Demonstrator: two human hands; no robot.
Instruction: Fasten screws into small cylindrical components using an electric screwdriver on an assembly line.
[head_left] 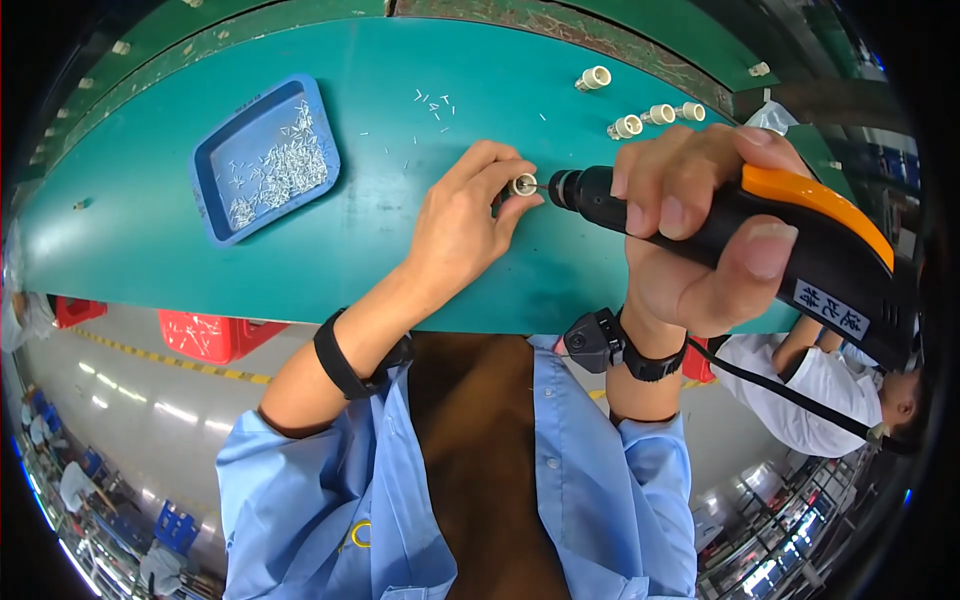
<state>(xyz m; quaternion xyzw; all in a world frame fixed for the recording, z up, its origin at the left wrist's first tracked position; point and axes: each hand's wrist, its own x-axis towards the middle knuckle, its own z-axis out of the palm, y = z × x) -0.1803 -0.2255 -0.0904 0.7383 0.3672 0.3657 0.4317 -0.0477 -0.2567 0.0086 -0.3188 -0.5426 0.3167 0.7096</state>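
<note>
Between the thumb and fingers of my left hand (462,215) is a small cream-rimmed cylindrical part (524,185), its round opening turned toward the right. My right hand (700,215) wraps round a black electric screwdriver (690,225) with an orange lever. The tool lies nearly level, and its thin bit reaches the opening of the part; how deep it goes I cannot make out. A blue tray (325,150) on the left holds a heap of small silver screws (290,170). Several loose screws (435,103) lie scattered on the green table beyond my left hand.
Several similar cream-rimmed parts (657,115) stand at the far right of the green table (400,50). A black cord (790,395) trails from the screwdriver's side. Another person (810,390) is at the right edge. Red stools (210,335) are below the table's near left edge.
</note>
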